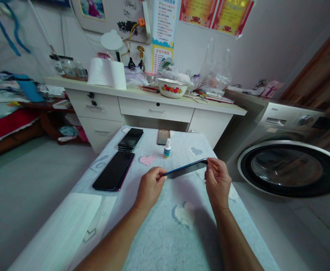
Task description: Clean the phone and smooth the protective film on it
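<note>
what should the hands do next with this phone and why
Probably lower the held phone flat onto the cloth: the left hand and right hand pinch its opposite ends and hold it tilted, while the large dark phone at the left lies flat.

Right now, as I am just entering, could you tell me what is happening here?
Someone's left hand and right hand hold a blue-edged phone by opposite ends above the cloth-covered table. A small white-capped bottle stands beyond it. To the left lie a large dark phone and, farther back, stacked phones.
</note>
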Demonstrator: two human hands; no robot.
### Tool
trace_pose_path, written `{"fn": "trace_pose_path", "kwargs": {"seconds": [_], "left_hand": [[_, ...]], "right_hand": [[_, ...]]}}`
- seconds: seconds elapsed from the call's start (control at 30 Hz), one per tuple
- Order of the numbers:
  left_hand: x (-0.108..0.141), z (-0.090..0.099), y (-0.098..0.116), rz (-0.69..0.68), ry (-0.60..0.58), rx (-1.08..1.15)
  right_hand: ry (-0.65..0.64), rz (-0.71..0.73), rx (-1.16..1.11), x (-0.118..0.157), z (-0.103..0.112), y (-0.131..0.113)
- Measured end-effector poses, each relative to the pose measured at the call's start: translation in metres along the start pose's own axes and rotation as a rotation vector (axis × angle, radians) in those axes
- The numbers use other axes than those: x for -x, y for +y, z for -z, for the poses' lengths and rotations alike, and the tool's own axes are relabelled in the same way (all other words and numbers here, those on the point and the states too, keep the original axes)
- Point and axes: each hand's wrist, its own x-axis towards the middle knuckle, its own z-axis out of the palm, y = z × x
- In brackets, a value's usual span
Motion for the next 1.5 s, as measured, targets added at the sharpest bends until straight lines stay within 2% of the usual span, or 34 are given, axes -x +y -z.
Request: {"fn": "trace_pose_path", "kwargs": {"seconds": [0.23,0.5,0.63,0.8,0.9,1.1,1.27,1.5], "left_hand": [[0.004,-0.009,0.008,0.025,-0.092,-0.051],[-0.001,-0.001,0.012,-0.07,-0.039,-0.319],[-0.001,0.003,0.009,-0.088,-0.073,-0.386],[0.0,0.011,0.013,-0.112,-0.108,-0.322],[0.002,0.018,0.027,-0.217,-0.109,-0.179],[0.014,0.03,0.058,-0.429,0.057,-0.072],[0.019,0.027,0.061,-0.476,0.15,-0.124],[0.02,0.022,0.063,-0.48,0.205,-0.136]], "right_hand": [[0.093,0.215,0.029,-0.004,0.005,-0.028],[0.021,0.351,0.08,0.0,0.0,-0.047],[-0.005,0.416,0.111,0.005,-0.003,-0.055],[-0.047,0.447,0.136,0.01,-0.004,-0.06],[-0.086,0.466,0.124,0.014,-0.005,-0.062],[-0.117,0.494,0.095,0.02,-0.008,-0.067],[-0.107,0.505,0.094,0.022,-0.009,-0.07],[-0.134,0.513,0.098,0.029,-0.01,-0.07]]}}
